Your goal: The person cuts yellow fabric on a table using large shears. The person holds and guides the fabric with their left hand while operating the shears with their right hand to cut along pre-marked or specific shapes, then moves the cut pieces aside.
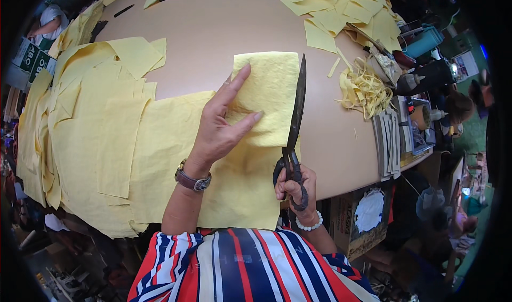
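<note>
A rectangular piece of yellow cloth-like material [274,91] lies in front of me, over a larger yellow sheet [168,152]. My left hand [216,129] rests on the piece's left part, with thumb and forefinger stretched out and spread apart; its other fingers are mostly hidden. Large black shears [299,102] are in my right hand [305,190], whose fingers are wrapped round the handles. Their blades point away from me, along the right edge of the piece, and look closed together.
Broad yellow sheets [96,126] cover the left of the table [205,30]. A heap of yellow pieces [346,9] lies at the far right, with thin yellow strips [365,91] nearer. Grey slats [386,142] and a tray of bottles [421,123] stand at the right edge.
</note>
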Motion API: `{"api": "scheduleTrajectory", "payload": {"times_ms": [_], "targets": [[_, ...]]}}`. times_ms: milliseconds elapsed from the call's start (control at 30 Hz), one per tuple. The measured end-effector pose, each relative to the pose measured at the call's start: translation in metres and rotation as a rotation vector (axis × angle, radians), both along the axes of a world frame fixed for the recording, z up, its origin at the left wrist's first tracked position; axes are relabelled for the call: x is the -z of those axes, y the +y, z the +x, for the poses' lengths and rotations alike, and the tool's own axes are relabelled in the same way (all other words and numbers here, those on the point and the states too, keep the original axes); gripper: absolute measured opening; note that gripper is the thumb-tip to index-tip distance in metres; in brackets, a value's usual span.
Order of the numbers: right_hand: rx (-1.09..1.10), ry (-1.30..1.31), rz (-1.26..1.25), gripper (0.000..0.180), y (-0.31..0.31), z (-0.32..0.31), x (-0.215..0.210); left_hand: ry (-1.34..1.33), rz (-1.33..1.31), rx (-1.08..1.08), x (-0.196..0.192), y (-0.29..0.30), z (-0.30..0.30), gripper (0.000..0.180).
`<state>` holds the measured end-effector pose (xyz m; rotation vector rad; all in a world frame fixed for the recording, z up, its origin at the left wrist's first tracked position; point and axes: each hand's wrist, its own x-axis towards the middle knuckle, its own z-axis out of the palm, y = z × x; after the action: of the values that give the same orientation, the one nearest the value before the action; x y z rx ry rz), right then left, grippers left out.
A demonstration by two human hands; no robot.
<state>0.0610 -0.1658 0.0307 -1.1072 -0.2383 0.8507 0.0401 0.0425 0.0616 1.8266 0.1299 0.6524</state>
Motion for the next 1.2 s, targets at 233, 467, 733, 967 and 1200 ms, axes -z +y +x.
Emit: {"api": "scheduleTrajectory", "payload": {"times_ms": [233,467,733,967,1200], "targets": [[0.009,-0.03,-0.043,0.021,-0.003,-0.003,0.0,-0.002,-0.028,0.0,0.001,-0.001,0.001,0.069],[0.023,-0.025,-0.176,0.019,0.0,-0.009,-0.005,-0.002,-0.214,0.002,0.001,0.004,-0.003,0.065],[-0.092,-0.006,-0.262,0.02,0.002,-0.009,-0.005,0.078,-0.602,0.085,-0.008,0.031,-0.015,0.059],[-0.269,-0.036,-0.35,0.022,0.01,-0.014,-0.008,0.062,-0.609,-0.092,0.005,0.045,-0.032,0.055],[-0.316,0.068,-0.214,0.04,0.009,-0.017,0.0,-0.077,-0.495,-0.196,0.009,0.041,-0.034,0.059]]}}
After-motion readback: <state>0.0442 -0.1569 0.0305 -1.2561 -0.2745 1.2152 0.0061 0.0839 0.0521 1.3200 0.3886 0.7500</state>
